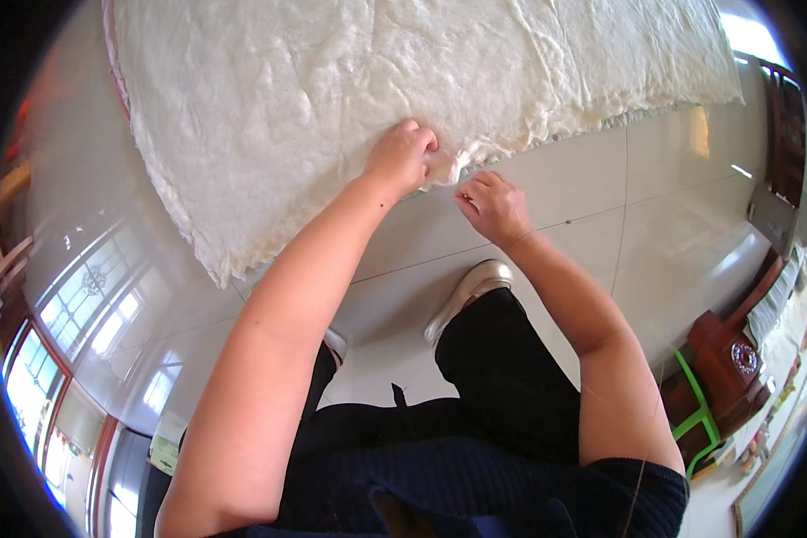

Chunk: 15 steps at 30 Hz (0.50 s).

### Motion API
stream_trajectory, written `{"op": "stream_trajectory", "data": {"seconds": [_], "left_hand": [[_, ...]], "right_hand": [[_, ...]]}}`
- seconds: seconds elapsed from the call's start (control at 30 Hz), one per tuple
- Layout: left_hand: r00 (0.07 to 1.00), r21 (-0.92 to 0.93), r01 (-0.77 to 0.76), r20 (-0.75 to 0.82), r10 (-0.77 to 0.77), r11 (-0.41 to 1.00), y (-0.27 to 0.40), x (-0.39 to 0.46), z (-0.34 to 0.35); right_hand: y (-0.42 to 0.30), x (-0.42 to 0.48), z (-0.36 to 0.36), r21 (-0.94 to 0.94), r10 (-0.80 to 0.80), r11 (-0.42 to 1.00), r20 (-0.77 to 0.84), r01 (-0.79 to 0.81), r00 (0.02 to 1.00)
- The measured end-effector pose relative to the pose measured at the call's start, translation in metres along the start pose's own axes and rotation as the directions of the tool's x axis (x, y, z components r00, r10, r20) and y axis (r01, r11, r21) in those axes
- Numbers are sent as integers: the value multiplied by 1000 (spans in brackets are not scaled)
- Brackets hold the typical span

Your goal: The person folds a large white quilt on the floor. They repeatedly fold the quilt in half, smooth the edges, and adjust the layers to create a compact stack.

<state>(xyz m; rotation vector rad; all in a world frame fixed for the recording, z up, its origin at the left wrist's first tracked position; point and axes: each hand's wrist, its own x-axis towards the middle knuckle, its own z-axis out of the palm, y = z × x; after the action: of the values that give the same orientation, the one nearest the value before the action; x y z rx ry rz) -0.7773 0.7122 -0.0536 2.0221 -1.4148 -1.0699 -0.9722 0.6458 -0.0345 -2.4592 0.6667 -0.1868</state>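
Note:
A large sheet of cream-white fibre batting [296, 87], which looks like cotton wadding, spreads before me with a ragged, fluffy near edge. My left hand [403, 156] is on that edge, its thumb and fingers pinching the batting. Just right of it, the edge bunches into a small rumpled fold. My right hand [494, 205] hovers close below this fold, fingers curled towards the thumb, apart from the batting. Nothing is visible in it, though a thin wisp could be hidden. Bits of green-patterned fabric [625, 120] peek out beneath the batting's edge.
Glossy pale floor tiles [565, 269] lie under my shoes [474, 289]. Right of me stand dark wooden furniture [719, 350], a green plastic frame [699, 417] and a cloth-covered surface [780, 323]. A pink border [118, 87] runs along the batting's left side. Window reflections [94, 289] shine on the left.

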Motion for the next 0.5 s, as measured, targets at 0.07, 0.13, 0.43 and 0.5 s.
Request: {"op": "stream_trajectory", "data": {"seconds": [0.07,0.13,0.43,0.5], "left_hand": [[999,-49,-22,24,23,999,3,-2,-4],[999,-87,-13,32,16,996,9,0,-10],[999,31,25,25,-26,999,24,25,18],[999,100,38,14,-40,994,23,25,20]], "right_hand": [[0,5,-5,66,75,995,-31,-73,997],[1,17,-13,126,200,973,-66,-191,977],[22,56,-20,-199,-20,978,199,61,980],[25,49,-19,-202,-38,976,207,81,978]]}}
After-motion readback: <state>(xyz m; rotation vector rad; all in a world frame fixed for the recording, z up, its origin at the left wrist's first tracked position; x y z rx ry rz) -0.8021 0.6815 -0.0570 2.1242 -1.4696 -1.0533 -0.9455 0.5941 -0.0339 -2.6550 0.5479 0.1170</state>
